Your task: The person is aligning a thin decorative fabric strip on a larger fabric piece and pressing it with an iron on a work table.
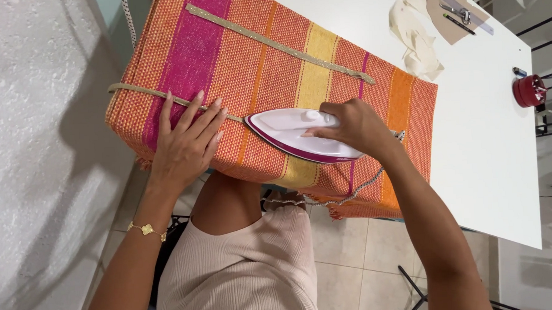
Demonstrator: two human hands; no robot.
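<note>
A narrow beige strip (140, 91) lies across a thick woven cloth (267, 70) striped in orange, magenta and yellow, and runs from the cloth's left edge to the pointed tip of a white iron (293, 135) with a dark pink base. The iron sits flat on the cloth near its front edge, tip pointing left. A second beige strip (278, 45) lies diagonally higher up on the cloth, well apart from the first. The left hand (187, 143) rests palm down on the cloth with fingers spread, its fingertips on the first strip just beside the iron's tip; a gold bracelet (147, 230) circles that wrist. The right hand (351, 125) is wrapped closed around the iron's handle, wrist bent, forearm reaching in from the lower right. The cloth covers the near end of a white tabletop (471, 136) and hangs over its edge. Farther right on the tabletop lie cream fabric scraps (415, 37), a brown piece with a ruler (467, 11) on it, and a small red round object (529, 90). Pale floor tiles (347, 256) show below, and a rough white wall (36, 120) stands at the left.
</note>
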